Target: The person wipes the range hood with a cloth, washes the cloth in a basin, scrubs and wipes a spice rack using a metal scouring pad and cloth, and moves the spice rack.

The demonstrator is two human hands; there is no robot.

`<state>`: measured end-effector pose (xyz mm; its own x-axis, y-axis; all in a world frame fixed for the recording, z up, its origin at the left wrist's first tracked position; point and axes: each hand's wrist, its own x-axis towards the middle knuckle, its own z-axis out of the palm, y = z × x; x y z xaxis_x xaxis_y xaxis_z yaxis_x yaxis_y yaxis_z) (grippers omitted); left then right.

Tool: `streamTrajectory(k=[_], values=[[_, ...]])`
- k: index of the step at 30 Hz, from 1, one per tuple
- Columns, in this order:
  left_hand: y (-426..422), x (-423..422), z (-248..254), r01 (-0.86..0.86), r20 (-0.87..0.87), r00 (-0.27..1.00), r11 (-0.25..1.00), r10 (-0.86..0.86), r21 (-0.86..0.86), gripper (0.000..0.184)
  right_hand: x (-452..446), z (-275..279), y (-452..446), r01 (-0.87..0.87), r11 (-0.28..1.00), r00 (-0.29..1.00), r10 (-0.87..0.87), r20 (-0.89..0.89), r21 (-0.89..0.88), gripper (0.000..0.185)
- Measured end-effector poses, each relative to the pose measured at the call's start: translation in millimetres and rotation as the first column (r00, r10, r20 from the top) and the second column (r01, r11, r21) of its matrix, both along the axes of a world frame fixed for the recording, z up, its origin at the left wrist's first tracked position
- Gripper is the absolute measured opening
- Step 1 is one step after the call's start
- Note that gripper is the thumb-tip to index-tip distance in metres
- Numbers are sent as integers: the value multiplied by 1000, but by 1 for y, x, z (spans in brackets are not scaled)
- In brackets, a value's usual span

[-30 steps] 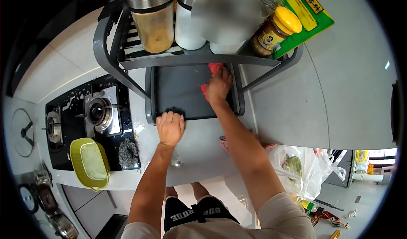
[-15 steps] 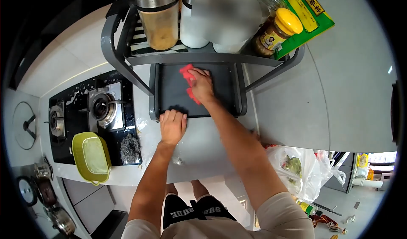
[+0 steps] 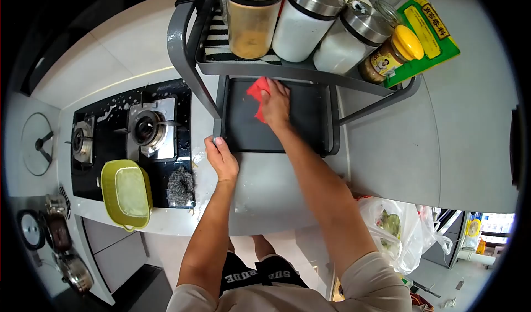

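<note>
A dark grey two-tier rack stands on the counter, its lower tray (image 3: 307,118) bare apart from my right hand and a red cloth. My right hand (image 3: 276,104) presses the red cloth (image 3: 258,93) onto the tray's left-centre part, its fingers closed on it. At the tray's front left corner, my left hand (image 3: 222,157) rests against the rack's edge with the thumb and fingers apart. Above, the upper shelf (image 3: 293,71) holds glass jars with metal lids, one with brown powder (image 3: 251,30) and two with white contents. A yellow-lidded jar (image 3: 387,57) leans beside a green packet (image 3: 423,41).
To the left is a black gas hob (image 3: 105,146) with wet spots. A yellow-green basin (image 3: 126,195) and a dark scouring pad (image 3: 181,187) lie on its front part. White plastic bags (image 3: 395,237) are at the lower right. Pots (image 3: 72,270) show at the lower left.
My right hand and the cloth went left across the tray, then up slightly. My left hand has shifted from the tray's front edge to its left corner. The view has swung, placing the rack further right.
</note>
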<state>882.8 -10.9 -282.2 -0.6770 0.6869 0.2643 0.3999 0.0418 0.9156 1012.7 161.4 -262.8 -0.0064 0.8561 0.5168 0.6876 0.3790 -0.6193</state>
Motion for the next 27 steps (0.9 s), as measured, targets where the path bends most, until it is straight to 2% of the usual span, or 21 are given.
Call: streamTrajectory(k=[1, 3, 4, 8, 11, 12, 13, 15, 16, 18, 19, 21, 23, 25, 26, 27], values=[[-1, -2, -1, 31, 107, 994, 999, -26, -40, 40, -9, -3, -4, 0, 1000, 1000, 0, -6, -2, 46], [3, -5, 1, 53, 160, 986, 998, -49, -21, 42, -18, -5, -15, -202, 973, 961, 219, 168, -110, 44], [3, -6, 3, 73, 218, 973, 997, -71, 0, 46, -17, -3, -15, -382, 914, 915, 395, 79, -136, 43], [4, -4, 5, 59, 235, 970, 998, -54, -17, 49, -23, 3, -1, -302, 937, 953, 299, -41, -177, 40], [7, -10, -8, 43, 139, 989, 998, -50, 55, 47, -56, -7, 3, -119, 992, 989, 123, 84, -51, 45], [4, -12, -5, 60, 128, 990, 998, -62, 25, 46, -57, -9, -7, -189, 978, 962, 202, 186, -85, 47], [0, -11, 1, 77, 121, 990, 997, -76, -7, 45, -58, -9, -16, -236, 970, 946, 243, 214, -59, 45], [-3, -12, 9, 106, 89, 991, 994, -104, -15, 45, -39, -3, -24, -416, 905, 903, 423, 76, -90, 39], [-6, -13, 10, 137, 53, 989, 990, -136, -24, 45, -27, 3, -27, -414, 906, 904, 420, 80, -87, 39], [-5, -16, 10, 152, 17, 988, 988, -151, -14, 44, -6, 16, -30, -617, 740, 770, 638, -12, -268, 34], [-6, -16, 8, 157, -18, 987, 988, -157, -14, 44, -10, 20, -29, -616, 740, 770, 638, -9, -270, 34], [-7, -16, 6, 158, 31, 987, 987, -157, -34, 44, -36, 25, -19, -341, 924, 924, 296, -242, -173, 33], [-9, -16, 10, 163, 72, 985, 984, -159, -64, 43, -71, -6, -3, -302, 950, 929, 274, -249, -80, 31], [-10, -17, 11, 182, 80, 981, 980, -176, -77, 43, -79, -2, -22, -299, 951, 953, 303, 35, -82, 26], [-13, -17, 11, 184, 83, 981, 979, -177, -87, 43, -71, 5, -29, -375, 917, 927, 375, -29, -133, 23], [-14, -19, 11, 199, 75, 978, 975, -193, -95, 43, -57, 5, -41, -372, 918, 928, 372, -27, -137, 23]])
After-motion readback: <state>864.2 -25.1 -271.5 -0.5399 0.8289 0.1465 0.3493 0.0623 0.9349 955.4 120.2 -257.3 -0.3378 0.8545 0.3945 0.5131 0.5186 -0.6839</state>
